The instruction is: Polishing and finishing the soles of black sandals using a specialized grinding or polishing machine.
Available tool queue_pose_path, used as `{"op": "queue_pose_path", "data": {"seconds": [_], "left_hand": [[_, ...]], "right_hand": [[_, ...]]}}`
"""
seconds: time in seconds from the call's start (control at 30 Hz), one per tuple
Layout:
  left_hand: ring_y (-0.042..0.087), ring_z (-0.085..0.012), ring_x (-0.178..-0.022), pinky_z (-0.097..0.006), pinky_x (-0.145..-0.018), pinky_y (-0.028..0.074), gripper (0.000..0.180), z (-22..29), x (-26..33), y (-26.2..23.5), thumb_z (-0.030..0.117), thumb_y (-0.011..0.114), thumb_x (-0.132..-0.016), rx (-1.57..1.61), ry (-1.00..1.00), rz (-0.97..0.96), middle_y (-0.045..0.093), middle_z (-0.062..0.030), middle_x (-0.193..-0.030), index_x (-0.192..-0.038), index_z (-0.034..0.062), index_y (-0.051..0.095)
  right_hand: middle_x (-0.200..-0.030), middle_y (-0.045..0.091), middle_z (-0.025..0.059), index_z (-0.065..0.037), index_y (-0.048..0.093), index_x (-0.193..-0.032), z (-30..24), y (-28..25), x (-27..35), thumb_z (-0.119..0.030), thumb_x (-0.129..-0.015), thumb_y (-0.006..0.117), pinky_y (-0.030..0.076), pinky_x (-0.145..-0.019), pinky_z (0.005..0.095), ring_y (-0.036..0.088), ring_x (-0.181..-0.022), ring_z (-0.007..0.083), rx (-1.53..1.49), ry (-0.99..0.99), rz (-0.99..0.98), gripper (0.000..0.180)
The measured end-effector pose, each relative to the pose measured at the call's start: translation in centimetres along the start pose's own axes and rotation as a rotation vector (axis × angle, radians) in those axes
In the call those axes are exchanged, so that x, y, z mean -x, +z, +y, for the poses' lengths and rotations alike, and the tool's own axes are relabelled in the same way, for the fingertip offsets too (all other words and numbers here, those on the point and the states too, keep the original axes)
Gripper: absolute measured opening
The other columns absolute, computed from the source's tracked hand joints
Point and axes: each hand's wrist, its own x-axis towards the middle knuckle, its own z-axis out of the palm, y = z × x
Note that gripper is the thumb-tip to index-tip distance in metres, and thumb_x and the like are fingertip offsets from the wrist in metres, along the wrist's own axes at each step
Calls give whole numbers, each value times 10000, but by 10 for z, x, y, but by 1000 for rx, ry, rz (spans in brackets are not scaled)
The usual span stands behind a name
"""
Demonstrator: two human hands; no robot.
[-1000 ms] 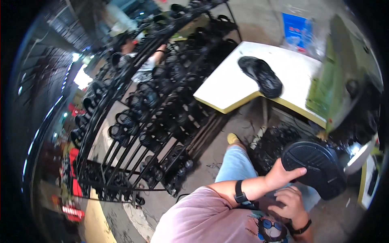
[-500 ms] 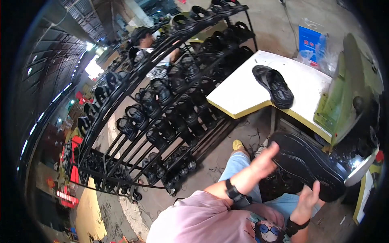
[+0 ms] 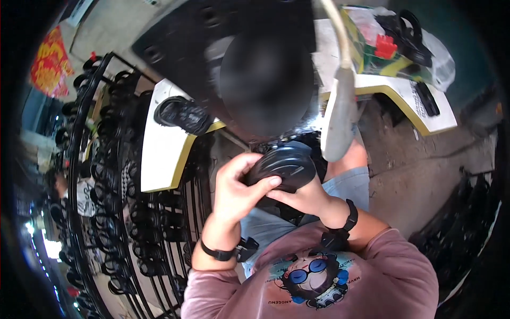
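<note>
1. Shoe [image 3: 287,162], black, with a curved, ridged face turned up toward my camera, sits between my two hands near the middle of my view; I take it as the hub of the clock.
2. My left grip [image 3: 234,186] is at 8 o'clock, the hand wrapped round that edge of the shoe with its thumb pressed on the upturned face; I read it as closed on the shoe.
3. My right grip [image 3: 311,199] is at 5 o'clock, also closed on the shoe, its thumb along the near edge; most of its fingers are hidden beneath.
4. Both thumb tips lie close together around 7 o'clock, so the shoe's far side, from 12 to 2 o'clock, juts clear of my grips.
5. At 12 o'clock I have a blurred black dome [image 3: 268,80] beyond the shoe; I cannot tell whether they touch.
6. At 1 o'clock a pale handle-shaped part [image 3: 340,119] hangs near my right grip.
7. At 10 o'clock a second shoe [image 3: 183,114] rests on a white, yellow-edged counter [image 3: 159,154].
8. At 9 o'clock, well apart, I see a black rack [image 3: 79,175] loaded with dark footwear.
</note>
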Motion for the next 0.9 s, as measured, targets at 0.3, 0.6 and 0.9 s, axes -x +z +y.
{"op": "queue_pose_path", "data": {"seconds": [0.3, 0.6, 0.9], "left_hand": [[582, -205, -1001, -345, -940, 427, 345, -56, 32, 57, 64, 676, -817, 689, 89, 337, 609, -116, -1091, -1114, -21, 522], [567, -268, -1076, -404, -968, 443, 416, -44, 33, 54, 137, 603, -861, 762, -2, 383, 567, -160, -1185, -1232, -10, 486], [589, -274, -897, -371, -801, 512, 470, 1, 81, -40, 216, 682, -782, -315, 737, 924, 565, -183, -1024, -1107, -47, 466]], "right_hand": [[-1031, 495, 111, -157, 521, -1283, -18, -61, 23, -446, -676, 749, 498, -683, 354, 573, -817, 295, 478, -18, 126, 710], [-586, 580, 166, -14, 632, -641, -81, -107, -55, -485, -705, 703, 487, -575, 425, 608, -603, 364, 495, 74, -316, 480], [-991, 646, 176, -12, 657, -1004, -32, -149, -33, -375, -739, 738, 513, -750, 371, 646, -851, 320, 594, 165, -86, 456]]}}
